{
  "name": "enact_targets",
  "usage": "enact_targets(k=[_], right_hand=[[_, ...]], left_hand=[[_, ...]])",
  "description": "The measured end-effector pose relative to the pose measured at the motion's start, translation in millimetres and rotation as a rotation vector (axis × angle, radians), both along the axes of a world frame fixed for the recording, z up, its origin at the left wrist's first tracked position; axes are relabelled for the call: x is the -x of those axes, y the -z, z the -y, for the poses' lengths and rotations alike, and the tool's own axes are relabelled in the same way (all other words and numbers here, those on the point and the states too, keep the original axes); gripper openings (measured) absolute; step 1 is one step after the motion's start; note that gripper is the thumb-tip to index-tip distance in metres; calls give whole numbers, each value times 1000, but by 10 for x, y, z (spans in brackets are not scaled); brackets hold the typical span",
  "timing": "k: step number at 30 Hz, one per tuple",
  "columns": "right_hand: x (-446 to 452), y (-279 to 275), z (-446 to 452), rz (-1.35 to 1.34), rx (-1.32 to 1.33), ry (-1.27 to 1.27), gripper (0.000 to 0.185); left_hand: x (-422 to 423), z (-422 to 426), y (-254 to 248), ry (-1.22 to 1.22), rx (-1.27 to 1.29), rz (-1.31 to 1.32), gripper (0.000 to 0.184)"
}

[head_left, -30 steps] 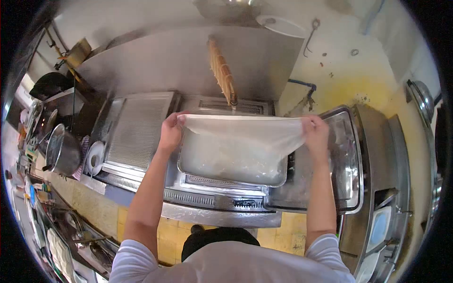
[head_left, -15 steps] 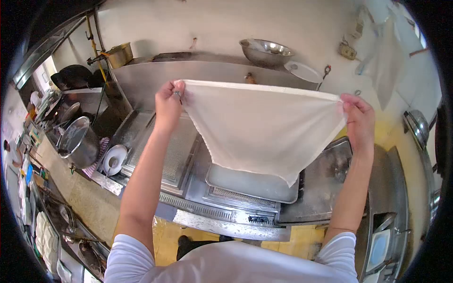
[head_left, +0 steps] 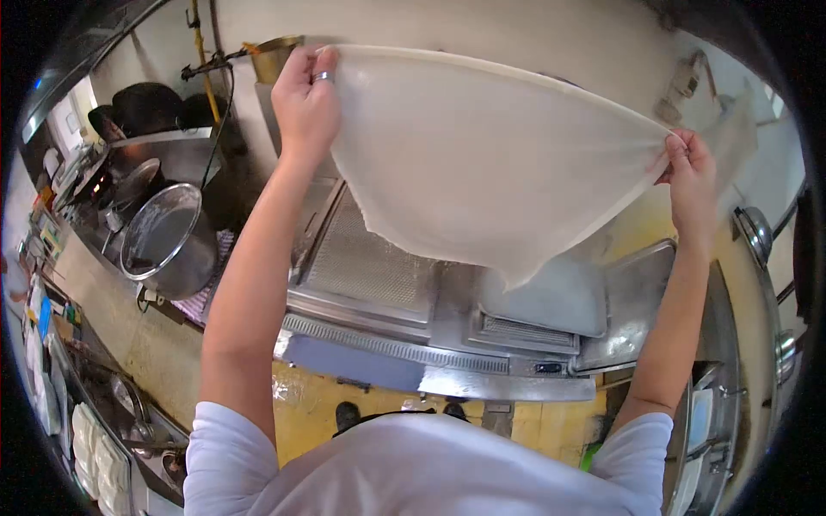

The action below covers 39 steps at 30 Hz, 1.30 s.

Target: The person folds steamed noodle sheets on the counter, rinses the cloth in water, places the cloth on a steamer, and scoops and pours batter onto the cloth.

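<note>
A thin off-white cloth (head_left: 482, 155) hangs stretched between my two raised hands, its top edge pulled taut and its lower edge dropping to a point. My left hand (head_left: 307, 103), with a ring on one finger, pinches the upper left corner. At the upper right corner, my right hand (head_left: 688, 168) is closed on the cloth, lower than the left. Below the cloth's tip lies a shallow metal tray (head_left: 559, 301) on the steel counter; the cloth hides its far left part. A perforated metal panel (head_left: 370, 249) shows under the cloth's left side.
To the left stands a large steel pot (head_left: 168, 236) beside a striped towel. Black woks (head_left: 146, 107) sit further back. A second metal tray (head_left: 641, 292) lies at the right. The counter's front edge (head_left: 396, 348) runs before me above a yellow floor (head_left: 310, 400).
Both hands have risen and spread wider apart, carrying the cloth up and away from the tray. The view has shifted, uncovering more of the perforated panel.
</note>
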State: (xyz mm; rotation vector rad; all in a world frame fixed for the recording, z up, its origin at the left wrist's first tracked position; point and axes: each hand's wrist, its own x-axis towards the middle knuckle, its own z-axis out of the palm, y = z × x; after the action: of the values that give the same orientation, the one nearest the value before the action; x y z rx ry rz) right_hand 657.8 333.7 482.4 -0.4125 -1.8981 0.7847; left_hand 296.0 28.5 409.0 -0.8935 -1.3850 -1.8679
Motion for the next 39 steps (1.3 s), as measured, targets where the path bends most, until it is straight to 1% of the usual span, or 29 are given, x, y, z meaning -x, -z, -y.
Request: enact_targets(k=[5, 7, 11, 14, 15, 18, 20, 22, 23, 26, 27, 29, 30, 31, 32, 33, 34, 35, 36, 37, 38, 39], right_hand=[[674, 118, 698, 25, -65, 129, 22], [831, 149, 962, 55, -43, 103, 22], [1035, 196, 1342, 97, -47, 83, 20], [1149, 244, 1611, 106, -27, 78, 20], [1163, 267, 1669, 122, -20, 83, 20], [1166, 347, 1815, 169, -11, 100, 20], [1140, 405, 1898, 202, -25, 115, 20], [1118, 489, 1959, 205, 25, 103, 20], [1113, 548, 1979, 206, 51, 95, 20], [1162, 838, 2006, 222, 150, 69, 26], [1201, 991, 1988, 249, 177, 80, 26], [1323, 1441, 1890, 299, 229, 100, 27], [1383, 1738, 1828, 317, 279, 77, 21], [1450, 2099, 1741, 333, 328, 54, 15], [1530, 2548, 1619, 390, 407, 95, 15], [1596, 3019, 1481, 471, 412, 126, 9], [1641, 3623, 1281, 519, 448, 88, 7], [1720, 4270, 1145, 526, 367, 129, 7], [1787, 4752, 1043, 533, 283, 170, 8], [1853, 4983, 1034, 589, 253, 212, 8], [1971, 5134, 1022, 643, 221, 254, 11], [2104, 5232, 969, 621, 205, 280, 11]], left_hand=[[622, 739, 30, -96, 60, 0, 22], [854, 967, 80, -131, 85, 3, 25], [1181, 1324, 217, -135, 74, -5, 24], [1236, 1551, 298, -83, 64, 52, 23], [1234, 1618, 321, -65, 56, 35, 22], [1203, 1798, 400, -131, 106, 56, 22], [1263, 1865, 499, -76, 79, 45, 19], [1202, 1953, 560, -4, 35, 55, 18], [1167, 1999, 582, 18, 49, 106, 16], [1192, 2066, 783, -53, 153, 199, 13], [1218, 2047, 905, -45, 165, 152, 17], [1307, 2000, 1254, -79, 343, 189, 25], [1309, 1943, 1439, -120, 453, 177, 25], [1411, 1859, 1781, -122, 524, 175, 24], [1443, 1758, 2137, -67, 577, 227, 21], [1512, 1673, 2580, -71, 732, 356, 18], [1565, 1584, 3009, -40, 861, 492, 16], [1717, 1494, 3653, -72, 888, 462, 15], [1729, 1428, 4033, -130, 938, 494, 14], [1723, 1376, 4276, -189, 988, 527, 14], [1732, 1293, 4399, -278, 997, 540, 13], [1729, 1195, 4481, -366, 1006, 552, 13]])
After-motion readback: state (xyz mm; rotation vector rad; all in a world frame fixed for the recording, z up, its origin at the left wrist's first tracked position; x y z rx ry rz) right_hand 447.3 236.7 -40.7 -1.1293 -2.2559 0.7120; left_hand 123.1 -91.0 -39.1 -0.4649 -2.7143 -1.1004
